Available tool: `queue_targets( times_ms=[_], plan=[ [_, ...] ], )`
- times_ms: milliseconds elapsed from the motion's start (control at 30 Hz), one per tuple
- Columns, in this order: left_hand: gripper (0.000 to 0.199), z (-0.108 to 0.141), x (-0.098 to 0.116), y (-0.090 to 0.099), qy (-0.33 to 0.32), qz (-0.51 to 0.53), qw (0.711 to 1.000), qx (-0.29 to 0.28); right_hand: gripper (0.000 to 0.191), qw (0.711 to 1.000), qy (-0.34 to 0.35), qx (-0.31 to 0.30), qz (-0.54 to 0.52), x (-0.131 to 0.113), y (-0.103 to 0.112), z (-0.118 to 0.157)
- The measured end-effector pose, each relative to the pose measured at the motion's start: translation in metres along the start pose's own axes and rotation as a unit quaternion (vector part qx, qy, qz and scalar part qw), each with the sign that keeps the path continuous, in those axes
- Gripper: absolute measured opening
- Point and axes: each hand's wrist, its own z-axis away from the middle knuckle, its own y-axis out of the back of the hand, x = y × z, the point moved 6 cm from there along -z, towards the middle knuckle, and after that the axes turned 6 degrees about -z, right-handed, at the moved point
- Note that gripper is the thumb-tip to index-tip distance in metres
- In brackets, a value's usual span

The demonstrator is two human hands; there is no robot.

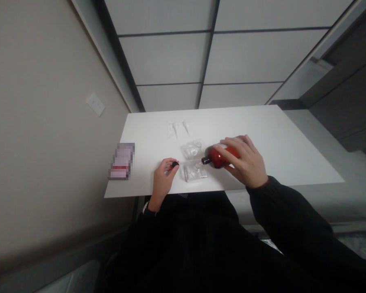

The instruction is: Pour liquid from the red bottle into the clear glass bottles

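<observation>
My right hand (247,162) is wrapped round a dark red bottle (216,157), which lies tilted nearly on its side. Its dark neck points left, over the right side of a clear plastic box (197,173). Between the fingers of my left hand (164,175) is a small black cap (175,164), left of that box. Clear shapes sit inside the box, too faint to name. Just behind it lies a clear lid-like tray (192,149) with more clear round pieces. Whether liquid is leaving the bottle cannot be made out.
Two small white-tipped nozzles (186,127) lie at the back of the white table (280,150), one on clear wrapping. A blurred pinkish packet (122,158) rests at the left edge. A wall (49,122) borders the left, and panelled doors (171,57) stand behind.
</observation>
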Motion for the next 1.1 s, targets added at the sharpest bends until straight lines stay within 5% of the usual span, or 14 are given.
queue_targets(
  times_ms=[1100],
  plan=[
    [0.020,0.0013,-0.0001,0.0007,-0.003,-0.004,1.000,-0.003,0.086,0.998,0.035,0.041,0.040,-0.0007,0.0078,-0.0036]
  ],
)
